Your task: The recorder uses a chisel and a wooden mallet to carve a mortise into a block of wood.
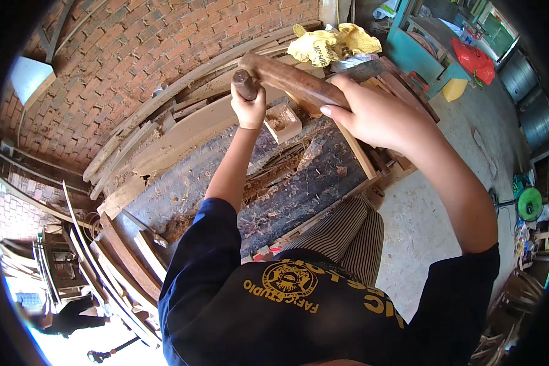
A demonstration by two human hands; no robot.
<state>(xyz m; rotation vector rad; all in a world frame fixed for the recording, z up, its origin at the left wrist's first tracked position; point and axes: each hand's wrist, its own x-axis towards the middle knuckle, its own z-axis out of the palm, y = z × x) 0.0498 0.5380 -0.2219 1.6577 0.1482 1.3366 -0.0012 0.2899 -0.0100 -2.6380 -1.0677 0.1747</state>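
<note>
My left hand (248, 112) is wrapped round an upright, round wooden handle (244, 85) like a chisel's; any blade below it is hidden. In my right hand (372, 113) is a thick brown wooden mallet (296, 80), held like a club. Its far end lies over or just behind the top of the handle; whether they touch I cannot tell. Between and below my hands sits a small pale wooden box (283, 124), its hollow holding wood shavings. Both hands are above the dark, worn workbench (311, 195).
Long curved boards (183, 122) lie along the brick wall (122, 73). A yellow bag (326, 46) rests at the bench's far end. Shavings and thin sticks fill a trough in the bench top. More timber pieces (125, 259) lean at left. A green fan (529, 204) stands at right.
</note>
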